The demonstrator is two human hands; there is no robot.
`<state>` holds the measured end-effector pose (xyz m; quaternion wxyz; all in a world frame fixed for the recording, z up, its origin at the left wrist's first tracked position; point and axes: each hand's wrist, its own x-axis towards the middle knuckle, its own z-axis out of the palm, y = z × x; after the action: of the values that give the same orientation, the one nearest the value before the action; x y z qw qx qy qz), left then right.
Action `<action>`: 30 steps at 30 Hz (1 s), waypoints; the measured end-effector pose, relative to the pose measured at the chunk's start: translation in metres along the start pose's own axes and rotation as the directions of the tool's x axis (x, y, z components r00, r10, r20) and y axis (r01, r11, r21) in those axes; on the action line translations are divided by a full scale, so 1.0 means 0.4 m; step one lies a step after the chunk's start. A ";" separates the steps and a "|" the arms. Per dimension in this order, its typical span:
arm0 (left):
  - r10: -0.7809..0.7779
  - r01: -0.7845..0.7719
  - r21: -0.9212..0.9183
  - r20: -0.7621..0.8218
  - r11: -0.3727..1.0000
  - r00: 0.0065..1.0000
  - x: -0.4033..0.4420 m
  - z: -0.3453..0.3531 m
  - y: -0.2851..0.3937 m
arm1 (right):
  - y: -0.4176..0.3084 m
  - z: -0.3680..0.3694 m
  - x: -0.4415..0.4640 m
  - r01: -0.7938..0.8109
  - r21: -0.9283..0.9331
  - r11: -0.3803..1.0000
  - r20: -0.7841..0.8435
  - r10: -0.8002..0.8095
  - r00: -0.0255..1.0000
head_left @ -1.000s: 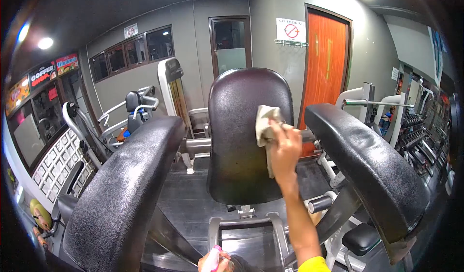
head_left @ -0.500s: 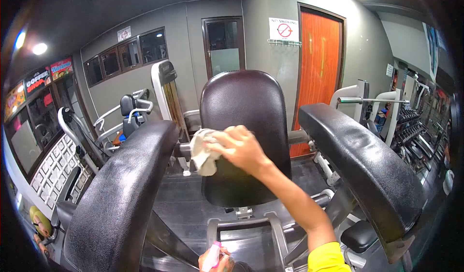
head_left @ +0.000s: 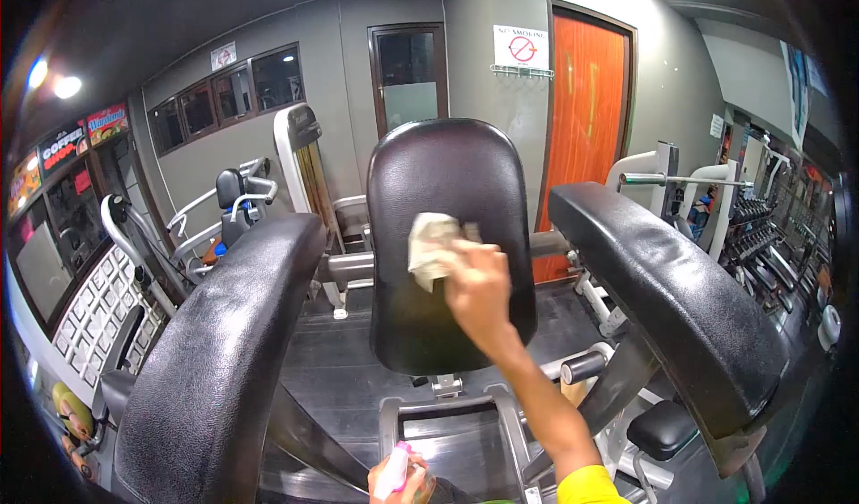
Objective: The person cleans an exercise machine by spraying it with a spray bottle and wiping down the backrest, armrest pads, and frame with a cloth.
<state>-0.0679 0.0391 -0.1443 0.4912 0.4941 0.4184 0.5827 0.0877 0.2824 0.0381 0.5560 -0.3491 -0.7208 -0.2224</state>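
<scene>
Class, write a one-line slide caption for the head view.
The right hand holds a pale cloth at a dark padded backrest while the left hand grips a pink-and-white bottle.

crumpled pale cloth (head_left: pixel 429 246) against black backrest (head_left: pixel 447 168)

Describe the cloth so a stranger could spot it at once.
Find the tall black backrest standing between two long black pads. In front of it, the right hand holds the cloth. It is crumpled, limp and pale, unlike the firm dark backrest behind it.
</scene>
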 end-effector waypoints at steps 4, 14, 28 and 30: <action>0.071 -0.063 0.104 -0.069 0.993 0.995 0.016 0.041 0.024 | -0.117 0.089 0.040 0.182 0.036 0.983 0.118 -0.185 0.976; 0.363 -0.354 0.261 0.012 0.898 0.932 0.034 0.063 0.045 | 0.072 -0.061 -0.063 0.185 -0.027 0.982 0.090 -0.182 0.979; 0.236 -0.231 0.113 -0.028 0.966 0.971 0.012 0.046 0.045 | -0.082 0.066 -0.045 0.036 0.017 0.999 -0.024 -0.035 0.999; 0.194 -0.190 0.087 -0.044 0.978 0.980 0.002 0.039 0.029 | -0.088 0.075 -0.027 0.184 -0.044 0.982 0.020 -0.183 0.983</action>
<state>-0.0542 0.0380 -0.1304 0.4008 0.5366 0.4049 0.6225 0.0434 0.2777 0.0218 0.5193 -0.2954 -0.7490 -0.2865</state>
